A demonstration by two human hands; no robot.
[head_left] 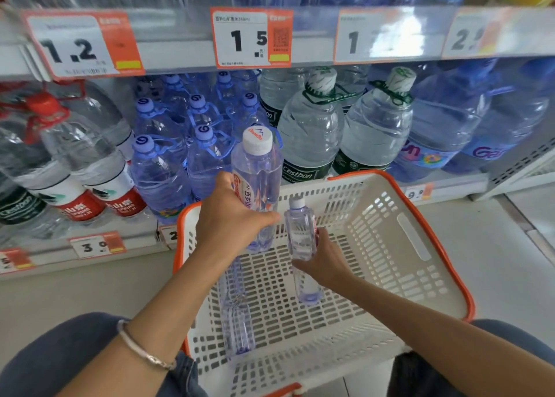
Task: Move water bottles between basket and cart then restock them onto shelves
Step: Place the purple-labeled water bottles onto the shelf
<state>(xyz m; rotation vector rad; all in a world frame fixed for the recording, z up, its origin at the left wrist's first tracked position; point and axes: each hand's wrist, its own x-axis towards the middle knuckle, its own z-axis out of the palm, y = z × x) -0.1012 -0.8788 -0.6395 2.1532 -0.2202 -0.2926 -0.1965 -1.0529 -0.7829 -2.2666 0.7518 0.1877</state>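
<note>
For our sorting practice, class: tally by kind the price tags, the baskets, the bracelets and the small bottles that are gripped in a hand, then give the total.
Price tags: 8
Basket: 1
Bracelet: 1
Gripped small bottles: 2
Total: 12

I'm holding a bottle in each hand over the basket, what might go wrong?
The left hand grips the taller bottle low down, so it may tip or slip. The right hand's smaller bottle sits close and might knock it. Either, dropped, would hit bottles lying in the basket.
</note>
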